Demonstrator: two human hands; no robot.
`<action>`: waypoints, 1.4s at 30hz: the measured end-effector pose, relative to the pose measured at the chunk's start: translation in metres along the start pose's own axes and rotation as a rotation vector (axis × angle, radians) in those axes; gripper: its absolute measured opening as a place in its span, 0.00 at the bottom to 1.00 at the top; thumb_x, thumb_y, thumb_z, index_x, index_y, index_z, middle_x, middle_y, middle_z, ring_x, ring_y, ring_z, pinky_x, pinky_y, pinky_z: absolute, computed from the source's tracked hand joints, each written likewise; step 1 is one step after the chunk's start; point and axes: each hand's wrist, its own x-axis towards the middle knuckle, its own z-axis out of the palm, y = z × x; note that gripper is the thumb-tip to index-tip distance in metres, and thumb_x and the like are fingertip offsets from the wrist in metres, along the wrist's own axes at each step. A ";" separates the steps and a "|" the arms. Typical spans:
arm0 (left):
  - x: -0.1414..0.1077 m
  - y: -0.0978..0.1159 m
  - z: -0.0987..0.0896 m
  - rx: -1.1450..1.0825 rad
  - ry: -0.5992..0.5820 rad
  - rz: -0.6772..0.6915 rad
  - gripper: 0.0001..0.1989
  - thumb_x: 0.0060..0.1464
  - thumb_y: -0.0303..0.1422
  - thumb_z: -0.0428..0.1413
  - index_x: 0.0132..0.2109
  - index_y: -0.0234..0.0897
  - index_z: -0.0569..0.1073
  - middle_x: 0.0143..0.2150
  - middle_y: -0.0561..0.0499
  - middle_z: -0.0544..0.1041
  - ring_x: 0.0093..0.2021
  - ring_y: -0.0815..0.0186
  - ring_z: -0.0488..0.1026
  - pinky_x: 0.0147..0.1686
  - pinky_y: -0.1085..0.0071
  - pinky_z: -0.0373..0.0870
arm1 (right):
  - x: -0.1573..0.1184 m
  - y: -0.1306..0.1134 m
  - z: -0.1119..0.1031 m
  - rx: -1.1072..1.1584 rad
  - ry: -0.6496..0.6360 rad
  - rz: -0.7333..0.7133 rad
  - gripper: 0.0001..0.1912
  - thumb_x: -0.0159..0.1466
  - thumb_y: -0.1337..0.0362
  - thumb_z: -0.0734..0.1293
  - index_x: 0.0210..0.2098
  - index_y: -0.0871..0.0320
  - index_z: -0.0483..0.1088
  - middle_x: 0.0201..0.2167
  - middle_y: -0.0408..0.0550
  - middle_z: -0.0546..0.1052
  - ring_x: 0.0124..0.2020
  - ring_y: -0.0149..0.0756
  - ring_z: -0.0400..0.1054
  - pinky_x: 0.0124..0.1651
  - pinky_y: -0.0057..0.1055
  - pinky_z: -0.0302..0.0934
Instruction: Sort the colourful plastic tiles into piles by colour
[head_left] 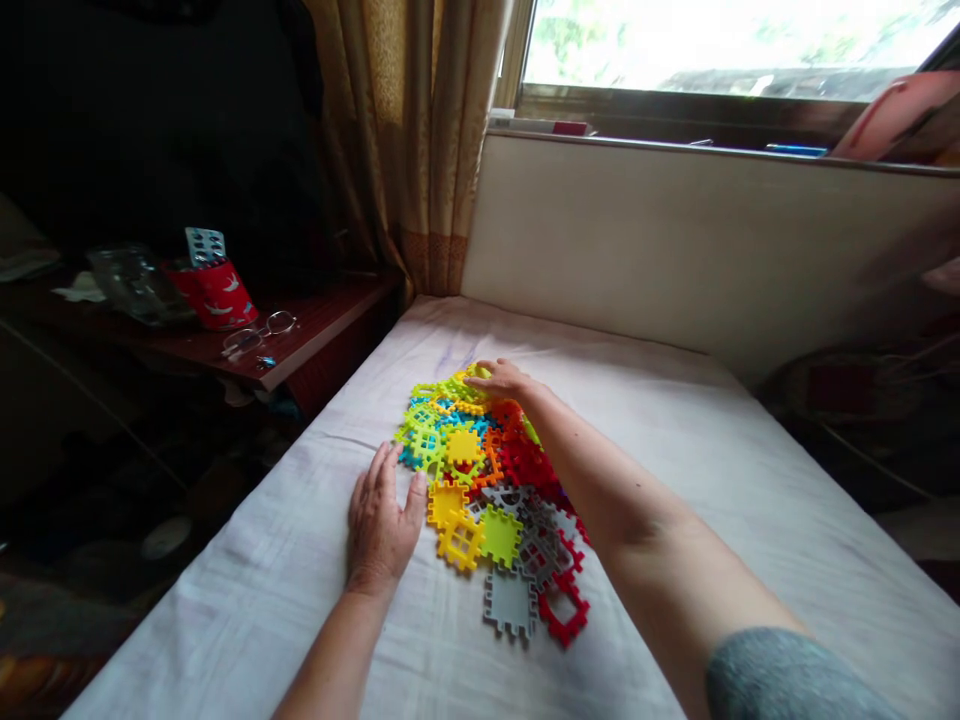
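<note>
Closest to the lens, got a grey sleeve [787,675] at the upper end of the right arm [630,500], well back from the grip. Follow that arm down to the right hand [504,377]: fingers curled over the far end of a pile of interlocking plastic tiles [465,452], with lime-yellow pieces [459,386] right under the fingertips. Can't tell a real pinch from a light touch up there, so not gonna call it. Much easier to read over at the left hand [384,518]: palm down on the pale sheet [247,610], thumb out wide, fingers slightly apart, holding nothing, just beside the left edge of the pile. Handling-wise, would guess super light, thin and pretty stiff, maybe with some flex in hollow ones like the red frame [568,630]. Probably slick on the flat faces but grabby along the toothed edges, and not really fragile, though could bend a tab with a hard squeeze. For a hold, go thumb and fingertip across two opposite edges. With the window-style yellow tile [460,541], just right of the left thumb and a bit nearer, could hook a finger through too. For the solid grey tile [511,600], off to the right of the left wrist, stick to the rim. Careful with the middle, between the hands: lots of overlap, so easy to snag neighbours.
</note>
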 end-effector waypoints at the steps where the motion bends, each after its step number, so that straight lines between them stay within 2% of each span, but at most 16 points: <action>1: 0.000 0.000 0.000 0.002 -0.006 -0.001 0.24 0.64 0.43 0.48 0.62 0.36 0.66 0.62 0.35 0.71 0.64 0.52 0.67 0.62 0.50 0.64 | -0.001 -0.007 0.002 -0.008 -0.005 0.018 0.40 0.58 0.34 0.64 0.63 0.47 0.66 0.62 0.57 0.69 0.59 0.55 0.66 0.59 0.50 0.60; 3: 0.000 -0.001 0.000 0.002 -0.005 -0.006 0.25 0.64 0.44 0.48 0.63 0.35 0.65 0.63 0.34 0.69 0.65 0.52 0.66 0.62 0.51 0.64 | -0.005 -0.019 0.006 -0.021 -0.017 0.012 0.39 0.59 0.34 0.64 0.63 0.46 0.65 0.61 0.56 0.70 0.60 0.54 0.65 0.59 0.50 0.59; 6: 0.001 -0.001 0.001 0.010 0.019 -0.008 0.28 0.64 0.45 0.48 0.64 0.34 0.63 0.65 0.32 0.66 0.66 0.51 0.65 0.62 0.51 0.64 | -0.016 -0.034 0.007 -0.025 -0.051 -0.086 0.34 0.58 0.40 0.68 0.60 0.45 0.68 0.58 0.51 0.74 0.57 0.49 0.68 0.57 0.42 0.62; 10: 0.001 0.000 0.002 0.043 0.008 0.007 0.29 0.64 0.46 0.47 0.65 0.33 0.62 0.66 0.32 0.65 0.65 0.49 0.65 0.62 0.50 0.64 | -0.048 -0.042 -0.002 -0.051 -0.138 -0.254 0.29 0.58 0.49 0.71 0.58 0.46 0.71 0.52 0.47 0.78 0.51 0.45 0.72 0.52 0.35 0.63; 13: 0.002 0.001 0.002 0.065 -0.026 -0.004 0.29 0.64 0.48 0.47 0.65 0.33 0.63 0.65 0.32 0.67 0.65 0.49 0.65 0.62 0.49 0.64 | -0.084 -0.044 -0.010 -0.116 -0.208 -0.401 0.28 0.60 0.54 0.69 0.59 0.47 0.70 0.48 0.47 0.79 0.47 0.43 0.73 0.49 0.35 0.63; 15: 0.003 0.002 0.002 0.059 -0.030 -0.018 0.30 0.64 0.49 0.46 0.64 0.33 0.64 0.64 0.32 0.67 0.64 0.49 0.65 0.62 0.49 0.63 | -0.111 -0.043 -0.012 -0.164 -0.215 -0.522 0.24 0.60 0.57 0.69 0.57 0.48 0.72 0.45 0.47 0.80 0.47 0.43 0.72 0.51 0.37 0.61; 18: 0.006 0.001 0.002 0.009 -0.028 -0.016 0.30 0.63 0.49 0.47 0.63 0.34 0.65 0.64 0.33 0.68 0.64 0.50 0.65 0.62 0.51 0.63 | -0.150 -0.036 -0.013 -0.235 -0.126 -0.716 0.18 0.59 0.58 0.70 0.49 0.49 0.76 0.43 0.48 0.80 0.50 0.45 0.70 0.57 0.44 0.55; 20: 0.008 0.001 0.002 -0.044 -0.036 -0.002 0.29 0.62 0.50 0.48 0.62 0.35 0.65 0.63 0.35 0.68 0.64 0.51 0.66 0.63 0.52 0.63 | -0.175 -0.024 -0.015 -0.252 -0.071 -0.772 0.16 0.58 0.59 0.72 0.46 0.50 0.78 0.41 0.49 0.80 0.50 0.45 0.69 0.59 0.47 0.52; 23: 0.008 0.004 0.001 -0.134 -0.088 0.037 0.29 0.62 0.49 0.48 0.63 0.35 0.64 0.62 0.36 0.69 0.64 0.54 0.66 0.63 0.54 0.65 | -0.214 0.005 -0.019 -0.208 -0.002 -0.743 0.13 0.59 0.60 0.71 0.44 0.50 0.78 0.44 0.49 0.80 0.52 0.46 0.69 0.61 0.50 0.51; 26: 0.006 0.011 0.000 -0.189 -0.152 0.075 0.28 0.62 0.48 0.48 0.63 0.36 0.64 0.61 0.38 0.70 0.63 0.56 0.68 0.62 0.56 0.66 | -0.257 0.040 -0.019 -0.125 0.121 -0.616 0.17 0.62 0.57 0.70 0.50 0.48 0.76 0.56 0.51 0.75 0.59 0.49 0.64 0.62 0.53 0.52; 29: 0.002 0.018 0.000 -0.207 -0.197 0.095 0.28 0.61 0.49 0.49 0.61 0.36 0.66 0.60 0.38 0.71 0.62 0.55 0.69 0.61 0.56 0.67 | -0.302 0.066 0.001 -0.070 0.195 -0.477 0.38 0.58 0.47 0.72 0.65 0.50 0.64 0.68 0.60 0.60 0.67 0.56 0.54 0.62 0.55 0.55; 30: 0.001 0.020 0.001 -0.210 -0.205 0.096 0.28 0.60 0.50 0.50 0.60 0.36 0.67 0.60 0.38 0.72 0.62 0.55 0.69 0.61 0.56 0.67 | -0.315 0.071 0.012 -0.071 0.195 -0.448 0.45 0.54 0.45 0.74 0.67 0.50 0.61 0.70 0.61 0.55 0.69 0.59 0.51 0.63 0.56 0.55; 32: 0.000 0.022 0.001 -0.219 -0.211 0.085 0.28 0.60 0.50 0.50 0.60 0.36 0.68 0.60 0.38 0.72 0.62 0.54 0.69 0.61 0.55 0.68 | -0.330 0.072 0.036 -0.091 0.191 -0.396 0.52 0.49 0.46 0.77 0.69 0.49 0.58 0.72 0.62 0.50 0.70 0.63 0.47 0.63 0.59 0.53; 34: 0.000 0.023 0.000 -0.246 -0.225 0.072 0.28 0.61 0.50 0.49 0.59 0.36 0.69 0.60 0.38 0.72 0.61 0.54 0.69 0.61 0.55 0.68 | -0.331 0.067 0.058 -0.086 0.227 -0.349 0.52 0.50 0.49 0.78 0.69 0.50 0.58 0.72 0.62 0.50 0.70 0.63 0.48 0.64 0.59 0.54; 37: 0.002 0.024 -0.001 -0.306 -0.259 0.069 0.27 0.63 0.49 0.46 0.59 0.36 0.69 0.61 0.38 0.71 0.62 0.55 0.69 0.62 0.55 0.67 | -0.308 0.053 0.073 -0.024 0.332 -0.310 0.46 0.53 0.53 0.76 0.68 0.52 0.60 0.71 0.62 0.53 0.68 0.59 0.53 0.62 0.55 0.59; 42: 0.001 0.027 -0.003 -0.346 -0.281 0.065 0.27 0.64 0.49 0.44 0.59 0.36 0.70 0.61 0.39 0.72 0.64 0.56 0.67 0.64 0.55 0.63 | -0.241 0.026 0.059 0.189 0.545 -0.225 0.35 0.58 0.57 0.72 0.63 0.53 0.65 0.67 0.59 0.61 0.65 0.50 0.59 0.64 0.48 0.59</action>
